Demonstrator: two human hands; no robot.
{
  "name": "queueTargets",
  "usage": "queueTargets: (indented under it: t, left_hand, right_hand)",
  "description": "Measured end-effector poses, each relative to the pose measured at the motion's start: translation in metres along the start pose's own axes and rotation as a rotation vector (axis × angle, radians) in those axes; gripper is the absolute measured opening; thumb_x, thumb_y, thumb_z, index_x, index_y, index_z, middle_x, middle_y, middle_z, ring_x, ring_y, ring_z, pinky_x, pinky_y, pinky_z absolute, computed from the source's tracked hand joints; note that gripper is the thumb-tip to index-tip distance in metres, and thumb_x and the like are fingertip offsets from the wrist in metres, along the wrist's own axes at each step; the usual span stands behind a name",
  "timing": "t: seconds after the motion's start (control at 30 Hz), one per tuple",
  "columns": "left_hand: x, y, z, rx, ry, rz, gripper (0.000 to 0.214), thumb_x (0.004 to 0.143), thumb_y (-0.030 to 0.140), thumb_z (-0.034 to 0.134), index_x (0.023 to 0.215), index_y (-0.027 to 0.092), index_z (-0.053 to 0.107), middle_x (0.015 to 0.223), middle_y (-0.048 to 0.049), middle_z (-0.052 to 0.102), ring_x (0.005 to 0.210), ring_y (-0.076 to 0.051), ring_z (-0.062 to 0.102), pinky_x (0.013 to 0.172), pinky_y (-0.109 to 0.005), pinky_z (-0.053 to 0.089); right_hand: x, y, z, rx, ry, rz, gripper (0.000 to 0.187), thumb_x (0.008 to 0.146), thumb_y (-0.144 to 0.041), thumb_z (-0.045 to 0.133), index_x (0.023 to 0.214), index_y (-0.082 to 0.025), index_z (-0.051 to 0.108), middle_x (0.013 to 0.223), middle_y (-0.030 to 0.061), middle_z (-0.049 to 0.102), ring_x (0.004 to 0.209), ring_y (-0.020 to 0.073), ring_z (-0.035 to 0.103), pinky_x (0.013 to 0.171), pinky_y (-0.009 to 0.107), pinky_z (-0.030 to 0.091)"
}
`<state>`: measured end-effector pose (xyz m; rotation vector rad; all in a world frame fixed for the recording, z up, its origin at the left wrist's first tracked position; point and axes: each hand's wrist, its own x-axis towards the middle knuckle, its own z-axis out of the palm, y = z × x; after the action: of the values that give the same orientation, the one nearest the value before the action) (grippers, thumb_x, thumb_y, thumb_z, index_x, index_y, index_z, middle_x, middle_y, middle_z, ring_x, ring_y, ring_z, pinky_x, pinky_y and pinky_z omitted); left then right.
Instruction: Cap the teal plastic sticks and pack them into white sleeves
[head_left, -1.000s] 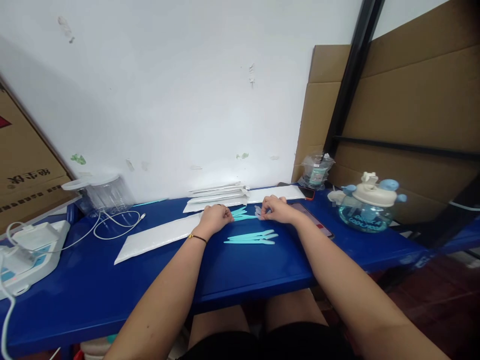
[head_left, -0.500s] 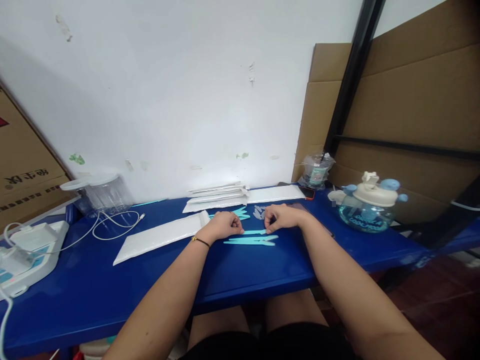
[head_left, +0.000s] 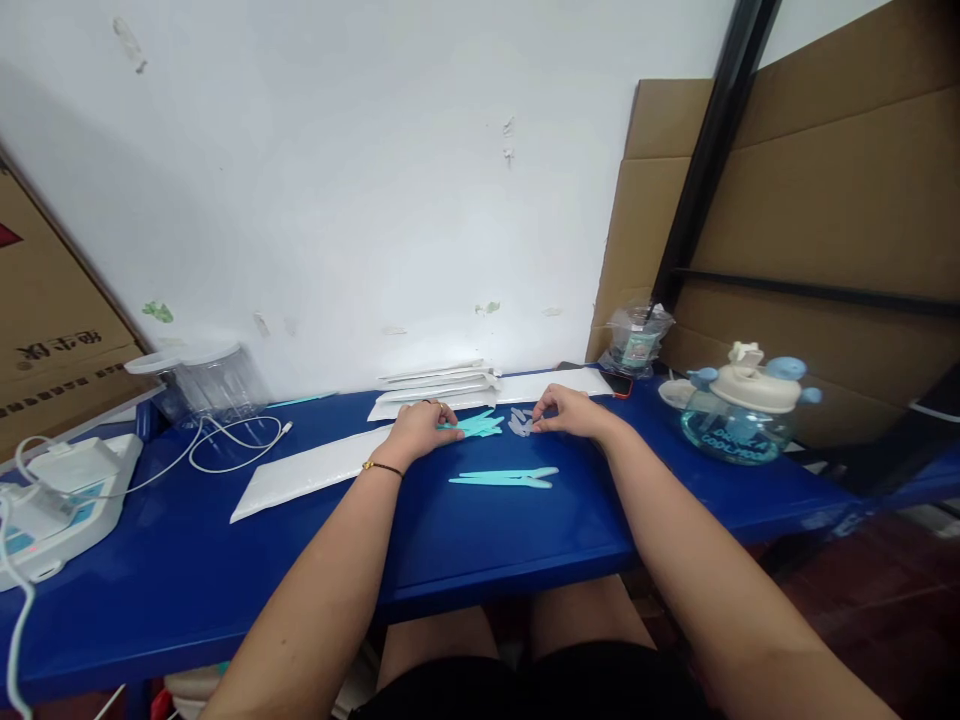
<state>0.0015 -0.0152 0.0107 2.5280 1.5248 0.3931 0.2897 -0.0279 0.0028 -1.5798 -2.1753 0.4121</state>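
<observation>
My left hand [head_left: 421, 430] is at the back of the table, with thumb and fingers closed on the handle end of a slim turquoise stick, which looks like an eyebrow razor, at the edge of a loose pile of turquoise razors [head_left: 482, 425]. My right hand [head_left: 566, 412] is pinched at the right side of a small heap of translucent caps [head_left: 519, 422]; its fingertips seem to hold one cap, though it is hard to make out. Closer to me, two turquoise razors with paler tips [head_left: 502, 477] lie side by side, apart from both hands.
White padded mailers are stacked [head_left: 435, 385] by the wall; another mailer [head_left: 307, 470] lies left, partly behind my left hand. A power strip [head_left: 82, 510] with a white cable [head_left: 232, 465] and clear plastic containers [head_left: 217, 385] stand left. A blue water bottle [head_left: 739, 415] stands right.
My hands have moved apart and away from me, left to the razor pile, right to the caps. The razor held between them no longer shows there.
</observation>
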Motion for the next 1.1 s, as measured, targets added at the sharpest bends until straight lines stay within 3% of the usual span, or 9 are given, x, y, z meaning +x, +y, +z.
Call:
queueTargets:
  t: [0.13, 0.2, 0.3, 0.53, 0.67, 0.8, 0.87, 1.0, 1.1]
  left_hand:
    - [-0.007, 0.021, 0.004, -0.128, -0.142, 0.156, 0.038, 0.066, 0.057, 0.06, 0.086, 0.025, 0.068, 0.09, -0.001, 0.063, 0.082, -0.017, 0.057, 0.073, -0.025, 0.038]
    - [-0.009, 0.03, 0.009, -0.115, -0.216, 0.209, 0.032, 0.066, 0.052, 0.062, 0.081, 0.025, 0.069, 0.085, -0.0003, 0.063, 0.079, -0.016, 0.056, 0.074, -0.025, 0.037]
    - [-0.01, 0.035, 0.013, -0.052, -0.231, 0.196, 0.02, 0.072, 0.041, 0.059, 0.075, 0.024, 0.068, 0.074, 0.001, 0.064, 0.072, -0.014, 0.055, 0.079, -0.028, 0.034]
    - [-0.01, 0.031, 0.009, -0.003, -0.241, 0.177, 0.016, 0.073, 0.036, 0.058, 0.072, 0.024, 0.068, 0.072, 0.0018, 0.066, 0.067, -0.013, 0.055, 0.08, -0.029, 0.032]
    - [-0.005, 0.016, 0.003, 0.075, -0.125, 0.11, 0.015, 0.072, 0.034, 0.058, 0.071, 0.021, 0.067, 0.081, -0.0015, 0.066, 0.078, -0.017, 0.057, 0.08, -0.03, 0.032]
    - [-0.005, 0.009, -0.001, 0.063, -0.008, 0.024, 0.029, 0.068, 0.048, 0.061, 0.082, 0.022, 0.066, 0.09, -0.0032, 0.063, 0.086, -0.02, 0.056, 0.08, -0.031, 0.034]
    - [-0.008, 0.014, -0.001, -0.023, -0.042, 0.079, 0.041, 0.063, 0.056, 0.062, 0.089, 0.024, 0.066, 0.095, -0.0029, 0.06, 0.086, -0.02, 0.055, 0.075, -0.028, 0.037]
    - [-0.014, 0.029, 0.008, -0.14, -0.294, 0.272, 0.039, 0.063, 0.055, 0.063, 0.086, 0.024, 0.067, 0.091, -0.0017, 0.058, 0.079, -0.016, 0.054, 0.064, -0.023, 0.038]
    - [-0.015, 0.033, 0.014, -0.106, -0.289, 0.292, 0.027, 0.071, 0.047, 0.058, 0.078, 0.022, 0.067, 0.086, -0.0021, 0.058, 0.073, -0.015, 0.053, 0.06, -0.023, 0.037]
  right_hand:
    - [-0.008, -0.002, -0.007, 0.119, -0.214, -0.09, 0.03, 0.062, -0.047, 0.068, 0.076, -0.02, 0.071, 0.086, 0.0038, 0.065, 0.081, 0.0196, 0.056, 0.074, 0.028, 0.039]
    - [-0.012, -0.003, -0.008, 0.145, -0.367, -0.142, 0.034, 0.055, -0.048, 0.073, 0.075, -0.02, 0.072, 0.083, 0.0031, 0.066, 0.078, 0.0191, 0.057, 0.067, 0.025, 0.04]
    - [-0.014, -0.002, -0.004, 0.095, -0.474, -0.182, 0.035, 0.051, -0.048, 0.075, 0.072, -0.021, 0.073, 0.076, 0.0012, 0.065, 0.073, 0.0178, 0.057, 0.064, 0.024, 0.04]
    - [-0.01, -0.004, 0.003, 0.13, -0.39, -0.207, 0.028, 0.061, -0.043, 0.069, 0.073, -0.018, 0.072, 0.071, 0.0015, 0.063, 0.069, 0.0162, 0.055, 0.061, 0.024, 0.038]
    - [-0.009, -0.004, -0.003, 0.105, -0.234, -0.093, 0.023, 0.06, -0.038, 0.07, 0.07, -0.017, 0.071, 0.072, 0.0028, 0.065, 0.073, 0.0177, 0.056, 0.062, 0.024, 0.039]
    - [-0.006, 0.0, -0.003, 0.044, -0.068, 0.031, 0.026, 0.059, -0.041, 0.07, 0.072, -0.018, 0.071, 0.076, 0.0037, 0.067, 0.074, 0.0181, 0.056, 0.062, 0.024, 0.039]
    - [-0.005, 0.001, -0.001, 0.053, -0.047, 0.03, 0.027, 0.06, -0.042, 0.07, 0.073, -0.018, 0.071, 0.077, 0.0041, 0.067, 0.074, 0.018, 0.056, 0.063, 0.025, 0.039]
    - [-0.01, -0.004, -0.001, 0.241, -0.18, -0.041, 0.032, 0.065, -0.045, 0.067, 0.076, -0.015, 0.07, 0.075, 0.0043, 0.067, 0.07, 0.0159, 0.056, 0.062, 0.024, 0.041]
    - [-0.016, -0.013, -0.002, 0.317, -0.376, -0.122, 0.039, 0.063, -0.048, 0.068, 0.082, -0.014, 0.07, 0.073, 0.0026, 0.066, 0.068, 0.0146, 0.056, 0.063, 0.024, 0.042]
